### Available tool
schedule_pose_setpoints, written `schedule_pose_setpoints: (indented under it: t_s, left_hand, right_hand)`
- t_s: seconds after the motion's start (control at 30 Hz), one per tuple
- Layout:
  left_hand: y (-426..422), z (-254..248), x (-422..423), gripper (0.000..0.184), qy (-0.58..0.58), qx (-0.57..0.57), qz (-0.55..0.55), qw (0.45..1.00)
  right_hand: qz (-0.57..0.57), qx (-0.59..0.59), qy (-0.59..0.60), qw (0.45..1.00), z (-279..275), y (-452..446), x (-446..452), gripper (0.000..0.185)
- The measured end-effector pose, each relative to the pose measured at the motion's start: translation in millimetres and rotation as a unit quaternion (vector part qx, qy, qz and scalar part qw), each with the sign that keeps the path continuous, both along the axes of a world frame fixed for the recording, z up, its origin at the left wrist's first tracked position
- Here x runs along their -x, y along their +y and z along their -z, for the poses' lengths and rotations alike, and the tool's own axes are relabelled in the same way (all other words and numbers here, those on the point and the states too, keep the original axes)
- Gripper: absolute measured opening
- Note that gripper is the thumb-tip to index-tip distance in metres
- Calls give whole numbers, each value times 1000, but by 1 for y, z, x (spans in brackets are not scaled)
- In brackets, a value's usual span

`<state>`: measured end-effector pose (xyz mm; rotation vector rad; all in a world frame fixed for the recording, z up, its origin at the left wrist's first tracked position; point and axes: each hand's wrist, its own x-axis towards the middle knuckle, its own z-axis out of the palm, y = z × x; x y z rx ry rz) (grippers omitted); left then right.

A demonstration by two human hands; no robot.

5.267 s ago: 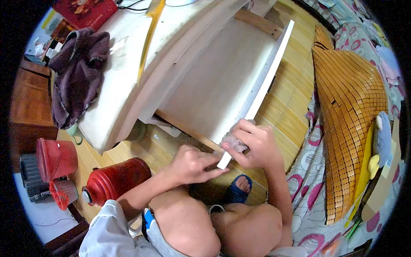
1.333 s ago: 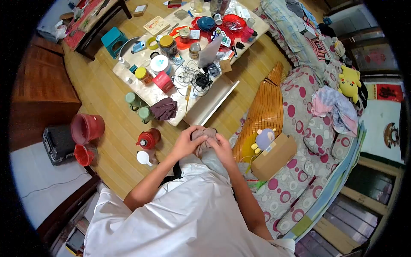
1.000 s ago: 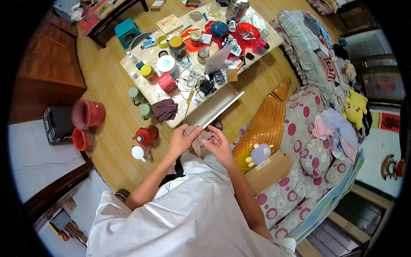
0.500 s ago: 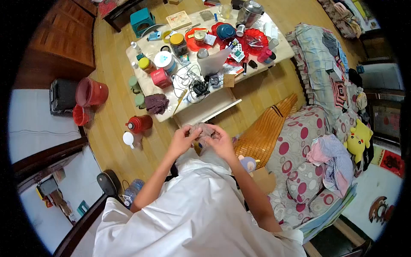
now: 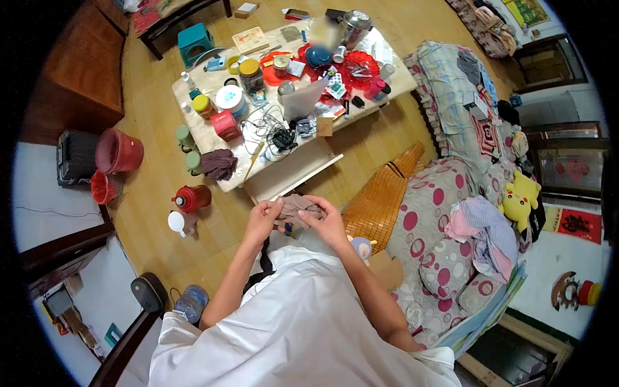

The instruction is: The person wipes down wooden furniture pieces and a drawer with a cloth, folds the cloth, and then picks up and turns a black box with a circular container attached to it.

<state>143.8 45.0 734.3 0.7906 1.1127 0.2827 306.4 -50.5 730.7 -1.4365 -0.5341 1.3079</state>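
Note:
A crumpled greyish-brown cloth (image 5: pixel 300 206) is stretched between my two hands, in front of my lap. My left hand (image 5: pixel 265 219) pinches its left end between thumb and fingers. At the other end, my right hand (image 5: pixel 326 224) grips the fabric, thumb on top. Its exact kind, whether a sock or another small garment, cannot be made out. Just beyond the hands is the pulled-out white drawer (image 5: pixel 293 177) of the low table (image 5: pixel 380 106). Below the cloth, my lap is partly covered by my white top (image 5: pixel 303 303).
Jars, cables, red plates and a purple cloth (image 5: pixel 219 164) crowd the table. On the left floor stand a red thermos (image 5: pixel 192 198), a white mug (image 5: pixel 182 223) and a red bucket (image 5: pixel 119 150). A bamboo mat (image 5: pixel 380 200) and a dotted sofa (image 5: pixel 425 226) lie to the right.
The cloth is spread wider between my hands, which have moved slightly apart. The view has shifted, so the table and room appear further left.

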Motion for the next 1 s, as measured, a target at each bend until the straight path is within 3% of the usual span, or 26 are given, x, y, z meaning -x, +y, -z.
schedule_pose_setpoints:
  t_s: [0.23,0.43,0.63,0.73,0.8,0.83,1.0]
  left_hand:
    - [0,-1,-15,37,31,8,-13,999]
    - [9,11,-49,28,54,-5,-26,998]
    - [5,5,-163,27,48,-26,-34,998]
    - [-5,6,-226,31,34,-27,7,999]
    - [-14,5,-259,28,23,-12,6,1000]
    - [-18,4,-273,26,13,-20,42,999]
    - [-34,5,-322,20,7,-24,73,997]
  right_hand:
    - [50,3,32,998,8,-18,-25,37]
    - [47,-12,45,998,8,-13,-73,32]
    - [56,15,67,996,31,-22,-167,35]
    - [67,30,95,993,43,-36,-217,44]
    - [32,58,72,995,44,-39,-249,56]
    - [8,61,115,991,37,-41,-263,65]
    - [73,117,149,979,32,-43,-298,61]
